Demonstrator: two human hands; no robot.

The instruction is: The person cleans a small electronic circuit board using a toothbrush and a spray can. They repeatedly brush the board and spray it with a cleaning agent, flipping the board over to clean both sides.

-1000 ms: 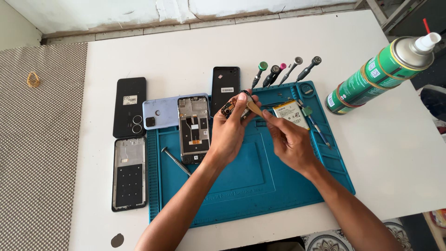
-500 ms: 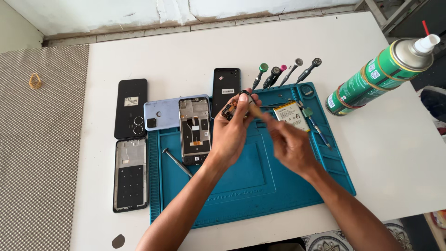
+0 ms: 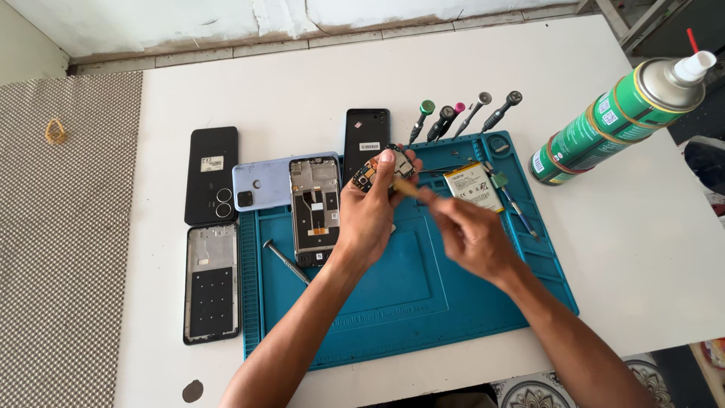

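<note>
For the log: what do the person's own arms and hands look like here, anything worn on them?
Both arms are bare from the bottom edge of the frame to the fingertips: no sleeves, gloves, watch, bracelets or rings can be made out. The left hand shows clearly, with short nails. The right hand is motion-blurred, so small details such as a ring cannot be ruled out there.

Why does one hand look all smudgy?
Head view: the right hand and its thin stick are smeared by motion blur; the left hand, holding a small circuit board, is sharper; the blue mat and phones are crisp; soft daylight, faint shadows, no glare.
</note>
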